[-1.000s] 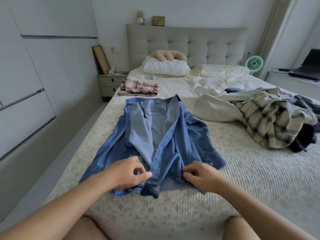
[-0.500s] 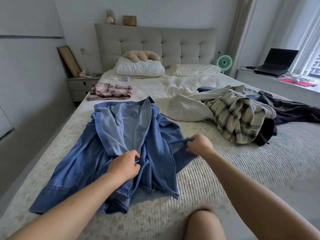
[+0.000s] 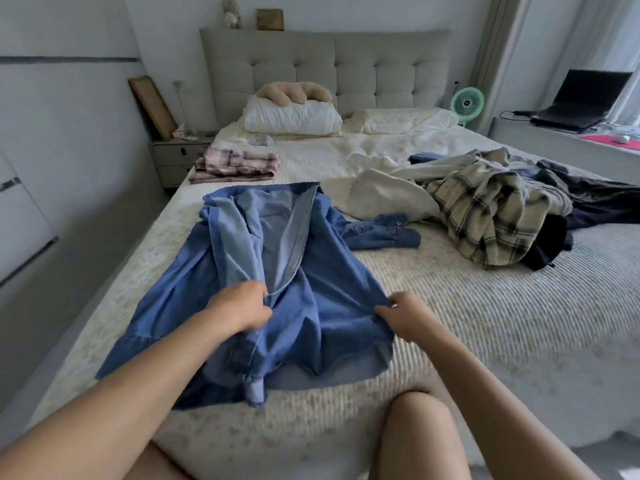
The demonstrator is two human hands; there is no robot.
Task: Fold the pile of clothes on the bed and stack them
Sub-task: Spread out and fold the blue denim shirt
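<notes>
A ribbed cream bed [image 3: 485, 341] fills the frame. At lower centre the left hand [image 3: 239, 308] and right hand [image 3: 403, 317] pinch the denim shirt [image 3: 277, 271], apparently spreading it flat; sleeves fold next. Unfolded pile [image 3: 485, 209] lies centre right, folded pink garment [image 3: 235, 166] upper left.

One bed [image 3: 485, 323] carries everything counted here. One blue denim shirt [image 3: 304, 306] lies spread at its near end, and two hands grip it: one left hand [image 3: 239, 304] and one right hand [image 3: 403, 315]. One folded pink plaid garment [image 3: 235, 164] sits on the bed's left side nearer the headboard. One unfolded heap of clothes [image 3: 485, 209] lies on the bed's right side; how many garments it holds cannot be told. Two pillows [image 3: 292, 117] lie at the head of the bed, with one plush cushion [image 3: 294, 91] on the left pillow.
</notes>
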